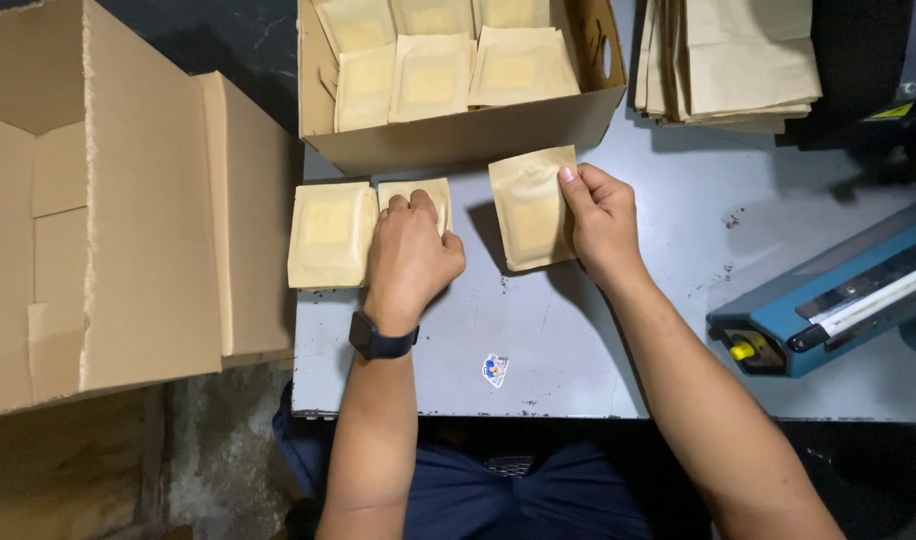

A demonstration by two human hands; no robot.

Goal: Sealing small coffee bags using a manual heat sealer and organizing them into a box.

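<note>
Three tan paper pouches lie on the grey table (578, 340). My left hand (410, 250) rests on top of the middle pouch (418, 190), covering most of it; a dark watch is on that wrist. To its left lies another pouch (328, 232), untouched. My right hand (603, 222) grips the right edge of the third pouch (530, 208), which is lifted slightly and casts a shadow on the table.
An open cardboard box (458, 135) holding several filled pouches stands at the back. A large open carton (128, 220) stands on the left. A stack of flat paper bags (738, 60) lies back right. A blue heat sealer (838, 295) sits at the right. A small sticker (495, 369) is on the table.
</note>
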